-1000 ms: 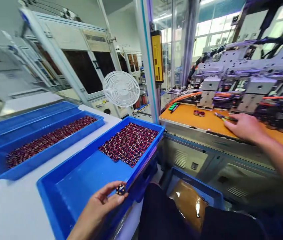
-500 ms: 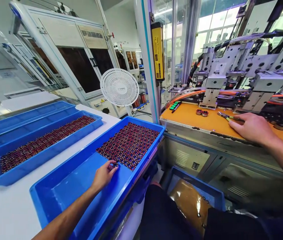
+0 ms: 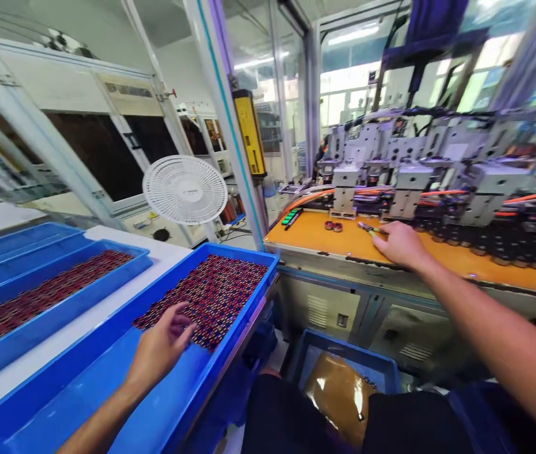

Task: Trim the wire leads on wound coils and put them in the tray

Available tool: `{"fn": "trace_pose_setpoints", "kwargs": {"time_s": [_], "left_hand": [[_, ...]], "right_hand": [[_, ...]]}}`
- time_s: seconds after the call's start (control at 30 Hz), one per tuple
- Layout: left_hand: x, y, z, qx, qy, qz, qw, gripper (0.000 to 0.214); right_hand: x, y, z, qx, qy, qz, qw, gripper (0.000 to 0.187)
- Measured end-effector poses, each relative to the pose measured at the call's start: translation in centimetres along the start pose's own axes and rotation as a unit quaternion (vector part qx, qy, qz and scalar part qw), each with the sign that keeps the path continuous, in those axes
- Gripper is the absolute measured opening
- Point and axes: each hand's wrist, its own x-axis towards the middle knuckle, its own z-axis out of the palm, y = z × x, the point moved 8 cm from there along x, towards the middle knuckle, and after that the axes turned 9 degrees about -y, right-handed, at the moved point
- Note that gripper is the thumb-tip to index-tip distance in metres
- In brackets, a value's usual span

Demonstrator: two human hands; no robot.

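Note:
My left hand [image 3: 160, 345] is over a long blue tray [image 3: 173, 400], fingers loosely curled and apart, with nothing visible between them. Packed rows of small round red, black and gold parts [image 3: 223, 293], resembling wound motor stators, fill the tray's far end, close to the fingertips. On the orange worktop [image 3: 306, 236] my right hand [image 3: 403, 244] is closed around a pair of pliers [image 3: 368, 227], whose jaws point left. A few similar round parts with reddish windings [image 3: 333, 226] lie just left of the jaws.
Machine heads [image 3: 410, 183] with orange hoses line the worktop's back. Dark round parts [image 3: 499, 246] stand in a row at right. A green-and-black item [image 3: 291, 218] lies at the left corner. More blue trays [image 3: 126, 265], a white fan [image 3: 185, 189] and a low bin [image 3: 388, 372] surround me.
The view has swung right. My left hand has let go of the small round part it pinched and lifted off the parts. My right hand still holds the pliers on the worktop.

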Motion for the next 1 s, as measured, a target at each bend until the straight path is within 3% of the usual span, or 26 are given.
{"fn": "trace_pose_setpoints", "kwargs": {"time_s": [0.1, 0.2, 0.27, 0.37, 0.5, 0.63, 0.83, 1.0], "left_hand": [[1.8, 11.9, 0.7, 0.022, 0.024, 0.166, 0.986, 0.056], [4.4, 22.3, 4.5, -0.030, -0.031, 0.235, 0.971, 0.045], [6.7, 27.3, 7.6, -0.044, -0.057, 0.238, 0.969, 0.044], [10.2, 31.1, 11.5, -0.070, -0.073, 0.199, 0.975, 0.042], [13.1, 32.4, 14.3, -0.123, -0.102, 0.151, 0.976, 0.037], [14.2, 31.9, 14.9, -0.179, -0.102, 0.122, 0.971, 0.037], [14.4, 27.8, 12.2, -0.275, -0.044, 0.066, 0.958, 0.036], [12.9, 23.9, 8.9, -0.383, -0.015, 0.003, 0.923, 0.031]], "right_hand": [[-0.1, -0.1, 0.0, -0.004, -0.002, -0.003, 1.000, 0.034], [-0.3, 0.2, -0.1, -0.004, -0.002, 0.000, 1.000, 0.032], [-0.4, 0.3, -0.1, 0.000, 0.000, 0.002, 1.000, 0.031], [-0.6, 0.1, -0.4, 0.010, 0.004, -0.010, 1.000, 0.030], [-0.7, -0.2, -0.4, 0.028, 0.010, -0.027, 0.999, 0.029], [0.0, 0.2, 0.3, 0.040, 0.012, -0.036, 0.998, 0.035], [0.8, 0.9, 1.1, 0.049, 0.008, -0.038, 0.998, 0.041], [0.5, 0.9, 0.7, 0.066, 0.011, -0.043, 0.997, 0.043]]}}
